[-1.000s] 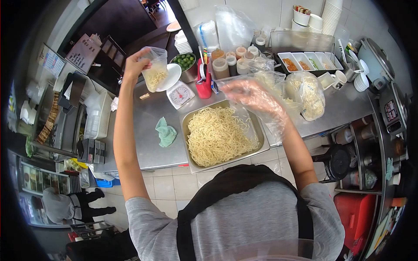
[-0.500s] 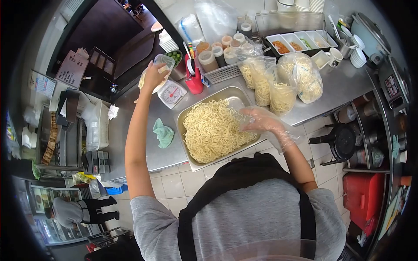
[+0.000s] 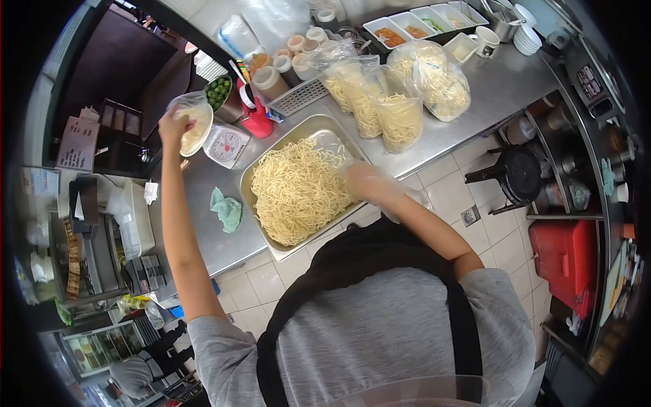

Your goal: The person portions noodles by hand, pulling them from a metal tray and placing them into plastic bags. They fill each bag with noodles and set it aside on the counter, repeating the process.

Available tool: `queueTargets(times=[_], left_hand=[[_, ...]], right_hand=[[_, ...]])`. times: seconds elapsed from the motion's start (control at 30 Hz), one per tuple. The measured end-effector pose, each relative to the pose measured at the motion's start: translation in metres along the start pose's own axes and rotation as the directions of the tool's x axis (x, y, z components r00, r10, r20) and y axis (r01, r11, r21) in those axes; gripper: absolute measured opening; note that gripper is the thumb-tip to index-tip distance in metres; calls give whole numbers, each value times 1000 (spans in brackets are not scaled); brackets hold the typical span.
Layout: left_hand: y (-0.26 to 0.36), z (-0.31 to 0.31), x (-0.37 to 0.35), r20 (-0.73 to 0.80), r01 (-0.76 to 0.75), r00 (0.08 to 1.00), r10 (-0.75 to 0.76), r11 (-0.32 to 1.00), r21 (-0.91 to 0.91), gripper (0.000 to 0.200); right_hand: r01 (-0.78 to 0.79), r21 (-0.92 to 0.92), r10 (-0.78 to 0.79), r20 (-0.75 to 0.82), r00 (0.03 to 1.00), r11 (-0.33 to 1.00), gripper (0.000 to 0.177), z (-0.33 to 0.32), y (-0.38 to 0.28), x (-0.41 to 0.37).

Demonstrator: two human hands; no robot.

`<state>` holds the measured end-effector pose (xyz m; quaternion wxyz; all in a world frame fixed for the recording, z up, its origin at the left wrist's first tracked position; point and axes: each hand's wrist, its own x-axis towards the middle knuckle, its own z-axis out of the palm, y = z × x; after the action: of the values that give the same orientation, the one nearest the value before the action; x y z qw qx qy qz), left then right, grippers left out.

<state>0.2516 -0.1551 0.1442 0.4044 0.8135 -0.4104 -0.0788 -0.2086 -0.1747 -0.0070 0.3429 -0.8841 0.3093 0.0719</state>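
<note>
My left hand (image 3: 175,127) is closed on a clear plastic bag (image 3: 186,102) with some noodles in it, at a round white pan (image 3: 200,139) by the kitchen scale (image 3: 227,145). Whether the bag rests on the pan is hard to tell. My right hand (image 3: 369,183), in a clear plastic glove, is at the right side of the metal tray (image 3: 330,129). Motion smears its fingers. A heap of yellow noodles (image 3: 298,193) fills most of the tray, leaving metal showing at the upper right corner.
Filled noodle bags (image 3: 400,122) stand right of the tray. Behind are sauce bottles (image 3: 270,83), a red holder (image 3: 256,122), green limes (image 3: 218,91) and a topping rack (image 3: 390,37). A green cloth (image 3: 226,210) lies on the left. Another person (image 3: 135,373) is at lower left.
My view has shifted, so the counter sits further left and higher. My right hand has moved slightly over the tray's right edge and blurred. My left hand stays on the bag by the scale.
</note>
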Motion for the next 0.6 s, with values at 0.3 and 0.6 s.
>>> queueTargets(times=[0.3,0.6], left_hand=[[61,-72,-67,63,64,997,-36,843,-533,49],[113,-70,-176,296,181,955,17,757,-628,52]], right_hand=[[395,-101,-400,-410,820,913,24,54,-17,53],[464,268,-445,-129,886,844,31,-46,-6,35]])
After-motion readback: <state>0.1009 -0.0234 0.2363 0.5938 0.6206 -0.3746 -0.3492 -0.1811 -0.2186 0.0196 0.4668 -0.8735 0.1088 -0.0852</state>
